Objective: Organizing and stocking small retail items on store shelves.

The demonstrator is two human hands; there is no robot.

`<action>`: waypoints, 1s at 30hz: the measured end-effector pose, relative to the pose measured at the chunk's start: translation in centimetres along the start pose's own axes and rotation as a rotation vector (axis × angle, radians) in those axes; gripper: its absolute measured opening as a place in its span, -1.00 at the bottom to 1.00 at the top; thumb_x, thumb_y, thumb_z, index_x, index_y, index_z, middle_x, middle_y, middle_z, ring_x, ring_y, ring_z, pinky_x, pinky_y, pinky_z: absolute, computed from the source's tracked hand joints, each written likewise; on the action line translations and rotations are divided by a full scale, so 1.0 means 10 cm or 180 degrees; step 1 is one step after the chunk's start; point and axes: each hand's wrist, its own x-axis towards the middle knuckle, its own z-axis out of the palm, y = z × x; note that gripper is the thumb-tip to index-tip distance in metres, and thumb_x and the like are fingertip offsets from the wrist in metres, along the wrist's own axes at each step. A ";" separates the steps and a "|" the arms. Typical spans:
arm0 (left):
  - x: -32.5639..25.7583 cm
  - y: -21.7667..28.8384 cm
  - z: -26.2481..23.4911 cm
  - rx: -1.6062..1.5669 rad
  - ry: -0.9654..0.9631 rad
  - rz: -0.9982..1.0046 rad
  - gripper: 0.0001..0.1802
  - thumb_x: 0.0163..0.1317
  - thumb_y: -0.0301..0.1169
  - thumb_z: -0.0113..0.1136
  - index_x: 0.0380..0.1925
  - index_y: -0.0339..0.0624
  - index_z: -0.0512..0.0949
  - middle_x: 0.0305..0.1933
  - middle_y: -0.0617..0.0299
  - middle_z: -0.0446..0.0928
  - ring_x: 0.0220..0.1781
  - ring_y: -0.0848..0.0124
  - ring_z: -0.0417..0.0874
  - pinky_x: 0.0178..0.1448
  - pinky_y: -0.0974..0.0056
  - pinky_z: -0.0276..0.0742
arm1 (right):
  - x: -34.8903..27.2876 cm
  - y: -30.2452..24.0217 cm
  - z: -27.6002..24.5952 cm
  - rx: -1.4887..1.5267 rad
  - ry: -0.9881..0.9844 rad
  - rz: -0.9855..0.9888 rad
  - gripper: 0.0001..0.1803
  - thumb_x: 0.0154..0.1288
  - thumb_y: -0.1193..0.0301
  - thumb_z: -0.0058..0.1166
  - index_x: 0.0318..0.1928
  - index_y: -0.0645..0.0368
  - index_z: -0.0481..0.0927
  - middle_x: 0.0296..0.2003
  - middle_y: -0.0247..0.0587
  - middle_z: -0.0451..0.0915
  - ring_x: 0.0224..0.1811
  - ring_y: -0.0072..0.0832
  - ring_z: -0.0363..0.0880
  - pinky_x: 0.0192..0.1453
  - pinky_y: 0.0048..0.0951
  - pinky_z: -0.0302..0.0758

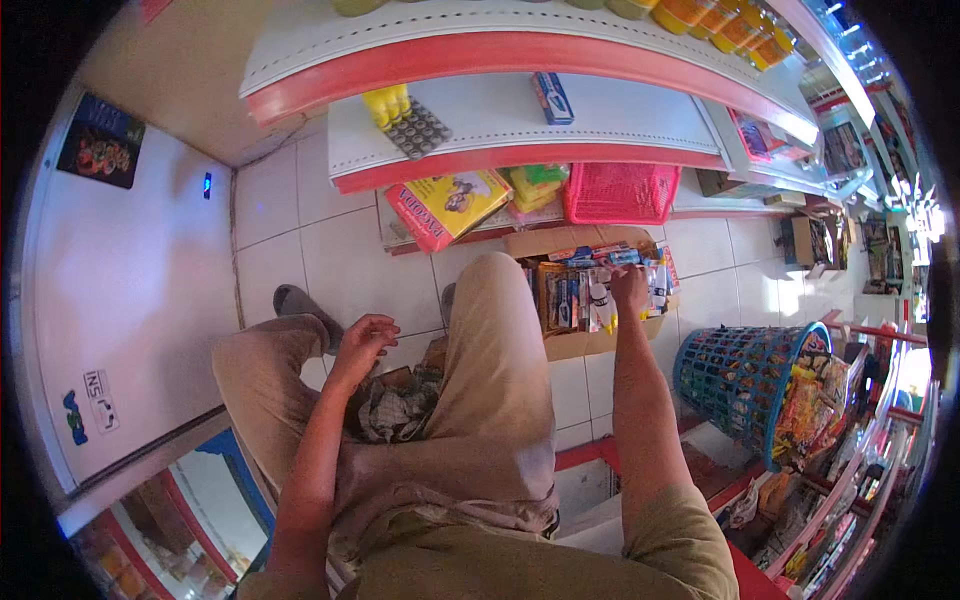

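Observation:
My right hand (628, 289) reaches down into an open cardboard box (575, 343) on the floor, its fingers closed among the packs there; what they grip, if anything, is hidden. Tightly packed in the box are small upright packages (564, 298), blue-and-white cartons (600, 255) and a white bottle (599, 294). Over my lap, my left hand (366, 346) hovers with loosely bent fingers apart and holds nothing. Above the box, a low white shelf (480, 120) carries a blue carton (553, 98), a grey sheet of round pieces (418, 133) and yellow bottles (386, 101).
Under the low shelf lie a red-and-yellow box (450, 205) and a pink plastic basket (622, 194). A blue lattice basket (735, 370) full of packets stands to my right. A white door-like panel (140, 280) rises at left. Orange-filled jars (715, 25) line the upper shelf.

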 end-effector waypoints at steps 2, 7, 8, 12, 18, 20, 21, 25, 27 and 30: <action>-0.09 0.11 -0.07 0.1047 -0.0300 0.0075 -0.57 0.10 -0.24 0.27 -0.05 -0.15 0.46 -0.08 0.18 0.57 -0.11 0.38 0.60 -0.01 0.28 0.44 | -0.05 -0.08 -0.19 -0.0001 0.0036 0.0017 -0.72 0.10 0.29 0.11 -0.20 0.15 0.64 -0.22 0.10 0.60 -0.17 0.01 0.57 -0.07 -0.08 0.51; -0.56 0.55 0.07 0.3217 -0.1672 -0.0166 -0.09 -0.17 -0.17 0.46 0.21 -0.07 0.21 -0.23 0.04 0.59 -0.11 0.19 0.62 -0.01 0.17 0.49 | -0.40 0.05 -0.59 0.2764 -0.0761 0.0580 -0.68 0.21 0.24 0.05 -0.17 0.24 0.56 -0.31 -0.24 0.62 -0.37 -0.50 0.58 -0.30 -0.43 0.52; -0.62 0.48 0.00 0.3196 -0.1601 -0.0182 -0.09 -0.17 -0.17 0.46 0.21 -0.07 0.21 -0.23 0.04 0.59 -0.11 0.19 0.62 -0.01 0.17 0.49 | -0.59 -0.12 -0.69 0.2782 -0.0807 0.0523 -0.68 0.21 0.24 0.05 -0.17 0.24 0.56 -0.31 -0.24 0.62 -0.37 -0.50 0.58 -0.30 -0.43 0.52; -0.48 0.16 -0.27 0.3103 -0.1313 0.0664 -0.31 -0.07 -0.27 0.36 0.11 -0.18 0.37 -0.16 0.00 0.59 -0.06 0.14 0.60 0.02 0.17 0.49 | -1.29 -0.71 -1.28 0.4653 -0.1764 0.1156 -0.83 0.26 0.36 0.04 -0.21 0.18 0.49 -0.33 -0.24 0.57 -0.40 -0.55 0.52 -0.28 -0.55 0.45; -0.54 0.49 -0.31 -0.0870 -0.0568 0.0529 -0.63 0.10 -0.52 0.14 -0.03 -0.26 0.52 -0.06 0.20 0.57 -0.05 0.30 0.57 0.10 0.21 0.44 | -2.31 -2.04 -1.87 0.5278 -0.1691 0.0281 -0.90 0.27 0.54 0.02 -0.20 0.19 0.47 -0.33 -0.21 0.59 -0.41 -0.56 0.53 -0.26 -0.57 0.45; -0.30 -0.12 -0.40 0.0079 -0.0016 0.2274 -0.63 0.20 -0.42 0.10 0.02 -0.26 0.46 0.01 0.20 0.53 0.01 0.32 0.56 0.17 0.21 0.43 | -2.74 -2.65 -1.91 0.4522 -0.1441 -0.0442 -0.88 0.24 0.49 0.08 -0.23 0.21 0.47 -0.38 -0.19 0.60 -0.42 -0.49 0.55 -0.31 -0.47 0.47; -0.33 0.03 -0.21 0.0044 -0.0042 0.2273 -0.63 0.20 -0.42 0.10 0.02 -0.26 0.46 0.01 0.20 0.53 0.01 0.32 0.56 0.17 0.21 0.43 | -2.85 -2.75 -1.83 0.4486 -0.1419 -0.0439 -0.88 0.24 0.49 0.08 -0.23 0.21 0.47 -0.38 -0.19 0.60 -0.42 -0.49 0.55 -0.31 -0.47 0.47; -0.55 0.50 0.10 -0.3708 -0.0694 0.0859 -0.65 0.34 -0.24 -0.16 -0.01 -0.18 0.44 -0.07 0.25 0.53 -0.03 0.30 0.58 0.12 0.19 0.49 | -3.16 -3.01 -1.50 0.2426 -0.0502 -0.2085 -0.78 0.11 0.46 0.21 -0.28 0.27 0.47 -0.50 -0.16 0.57 -0.46 -0.49 0.55 -0.39 -0.39 0.45; -0.48 0.44 -0.01 -0.3307 -0.0229 0.0908 -0.65 0.38 -0.22 -0.23 -0.06 -0.17 0.46 -0.17 0.24 0.55 -0.12 0.38 0.61 -0.01 0.23 0.56 | -3.26 -3.02 -1.44 0.1926 -0.0286 -0.2532 -0.76 0.08 0.48 0.25 -0.33 0.30 0.45 -0.54 -0.24 0.54 -0.50 -0.58 0.50 -0.40 -0.46 0.43; -0.42 0.42 -0.12 -0.2510 0.0064 0.0733 -0.68 0.37 -0.25 -0.17 -0.11 -0.20 0.49 -0.25 0.27 0.57 -0.18 0.42 0.62 -0.06 0.26 0.56 | -3.28 -2.95 -1.27 0.3545 -0.1737 -0.1328 -0.78 0.09 0.50 0.23 -0.36 0.30 0.44 -0.53 -0.33 0.54 -0.51 -0.65 0.44 -0.41 -0.52 0.39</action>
